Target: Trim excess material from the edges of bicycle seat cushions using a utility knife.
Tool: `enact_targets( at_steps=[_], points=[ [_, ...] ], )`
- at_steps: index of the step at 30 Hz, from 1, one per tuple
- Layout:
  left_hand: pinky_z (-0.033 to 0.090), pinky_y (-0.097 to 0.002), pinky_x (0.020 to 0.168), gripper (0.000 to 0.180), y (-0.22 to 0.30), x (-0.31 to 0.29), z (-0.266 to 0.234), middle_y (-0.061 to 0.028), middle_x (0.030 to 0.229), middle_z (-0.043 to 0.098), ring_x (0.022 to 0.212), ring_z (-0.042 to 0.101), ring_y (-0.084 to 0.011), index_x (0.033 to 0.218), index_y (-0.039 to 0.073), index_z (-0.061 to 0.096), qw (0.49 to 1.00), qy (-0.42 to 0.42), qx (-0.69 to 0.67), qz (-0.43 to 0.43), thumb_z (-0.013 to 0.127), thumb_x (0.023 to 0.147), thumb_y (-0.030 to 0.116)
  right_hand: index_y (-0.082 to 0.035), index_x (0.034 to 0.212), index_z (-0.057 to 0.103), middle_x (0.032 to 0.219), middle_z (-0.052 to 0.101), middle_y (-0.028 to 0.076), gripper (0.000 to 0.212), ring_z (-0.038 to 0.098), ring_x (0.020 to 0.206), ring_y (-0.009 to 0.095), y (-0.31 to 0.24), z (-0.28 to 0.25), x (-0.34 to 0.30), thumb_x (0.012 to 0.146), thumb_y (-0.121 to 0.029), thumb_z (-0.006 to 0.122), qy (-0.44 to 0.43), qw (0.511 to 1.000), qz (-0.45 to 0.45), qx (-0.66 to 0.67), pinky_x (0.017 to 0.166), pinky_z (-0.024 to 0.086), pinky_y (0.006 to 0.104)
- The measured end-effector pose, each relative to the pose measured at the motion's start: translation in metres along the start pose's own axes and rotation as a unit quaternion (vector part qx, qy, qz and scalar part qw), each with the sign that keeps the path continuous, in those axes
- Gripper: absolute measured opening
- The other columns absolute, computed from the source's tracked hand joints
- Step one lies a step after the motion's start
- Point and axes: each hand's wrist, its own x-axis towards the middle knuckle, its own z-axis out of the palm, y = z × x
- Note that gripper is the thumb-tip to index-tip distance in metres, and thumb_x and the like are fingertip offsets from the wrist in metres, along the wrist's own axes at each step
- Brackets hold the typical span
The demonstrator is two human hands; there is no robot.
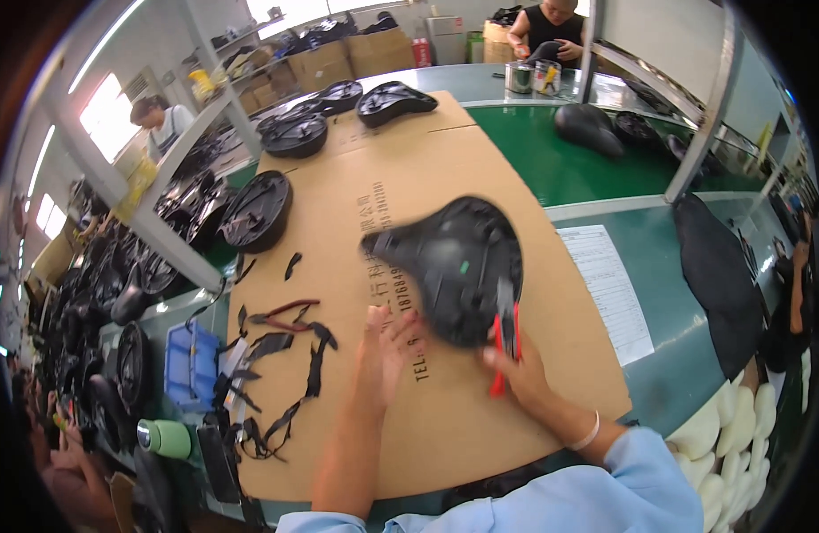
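A black bicycle saddle (454, 258) is underside up over the cardboard sheet (516, 435), its narrow nose pointing left; it looks slightly smeared by motion. My right hand (519, 369) is closed around red-handled pliers (507, 338), whose grey jaws lie over the saddle's right rear edge. Just left of the saddle's wide end, my left hand (390, 342) has its fingers apart and holds nothing; the fingertips are blurred. Whether they touch the saddle I cannot tell. Dark red-handled pincers (287, 316) lie to the left among black trimmed strips (316, 364).
More saddles (258, 211) stand along the sheet's left and far edges. Left are a blue basket (192, 366) and a green bottle (164, 438). Right lie a printed paper (607, 291), a black padded piece (713, 275) and cream pads (725, 435). Co-workers sit beyond.
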Motion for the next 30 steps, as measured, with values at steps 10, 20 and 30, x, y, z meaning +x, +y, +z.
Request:
enact_targets(
  at_steps=[10, 20, 30],
  points=[
    [0.046, -0.028, 0.088, 0.035, 0.084, -0.11, -0.077, -0.0072, 0.11, 0.063, 0.102, 0.059, -0.0162, 0.115, -0.002, 0.056, 0.94, 0.092, 0.281, -0.169, 0.058, 0.086, 0.017, -0.002, 0.114, 0.049, 0.105, 0.058, 0.007, 0.031, 0.056, 0.064, 0.009, -0.052, -0.005, -0.064, 0.087, -0.014, 0.061, -0.123, 0.967, 0.217, 0.049, 0.052, 0.048, 0.0239],
    [0.04, -0.0371, 0.068, 0.018, 0.019, -0.126, 0.021, -0.0078, 0.072, 0.056, 0.073, 0.055, -0.0259, 0.079, 0.004, 0.063, 0.635, 0.04, 0.745, 0.201, 0.065, 0.082, 0.022, 0.0, 0.115, 0.047, 0.082, 0.059, 0.005, 0.03, 0.055, 0.058, 0.008, -0.045, 0.024, -0.073, 0.091, -0.015, 0.058, -0.129, 0.963, 0.212, 0.104, 0.053, 0.048, 0.0235],
    [0.033, -0.0367, 0.066, 0.017, -0.017, -0.119, 0.035, -0.0046, 0.069, 0.051, 0.07, 0.05, -0.0219, 0.072, 0.007, 0.057, 0.63, 0.085, 0.749, 0.187, 0.066, 0.08, 0.02, -0.002, 0.114, 0.052, 0.075, 0.059, 0.004, 0.028, 0.056, 0.059, 0.009, -0.055, 0.008, -0.067, 0.091, -0.015, 0.059, -0.188, 0.97, 0.157, -0.008, 0.053, 0.045, 0.0231]
  ],
)
